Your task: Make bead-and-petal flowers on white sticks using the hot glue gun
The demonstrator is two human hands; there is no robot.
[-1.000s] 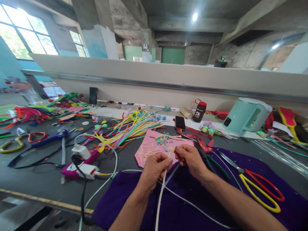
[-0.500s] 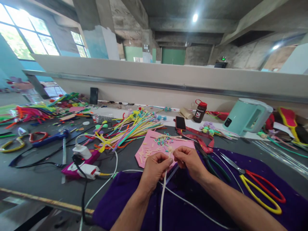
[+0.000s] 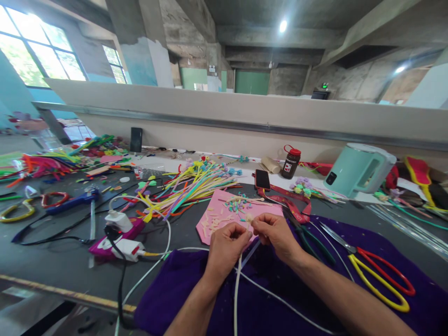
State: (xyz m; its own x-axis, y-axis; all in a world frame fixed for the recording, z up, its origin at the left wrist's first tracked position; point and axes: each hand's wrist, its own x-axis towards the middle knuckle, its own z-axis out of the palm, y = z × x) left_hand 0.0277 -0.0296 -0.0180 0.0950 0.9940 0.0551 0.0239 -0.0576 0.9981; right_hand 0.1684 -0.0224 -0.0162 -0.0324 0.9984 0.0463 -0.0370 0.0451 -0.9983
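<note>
My left hand [image 3: 229, 245] pinches a cream fuzzy stem [image 3: 237, 294], which hangs down from the fingers over the purple cloth [image 3: 175, 284]. Close on its right, my right hand [image 3: 271, 232] has thumb and forefinger closed at a small cream tuft [image 3: 249, 217] at the stem's upper end. Behind both hands lies a pink sheet [image 3: 213, 210] with short cream pieces and a cluster of small teal, purple and cream pieces [image 3: 238, 203] on it.
Scissors [image 3: 378, 275] and green-handled pliers [image 3: 315, 242] lie to the right. Further back are a phone [image 3: 262, 179], a bottle [image 3: 290, 163] and a kettle [image 3: 360, 170]. Colourful stems [image 3: 199, 186], a power strip [image 3: 131, 233] with cables and a blue glue gun [image 3: 73, 200] are leftward.
My left hand and the hanging stem have shifted very slightly. Both hands keep their pinch near the cream tuft.
</note>
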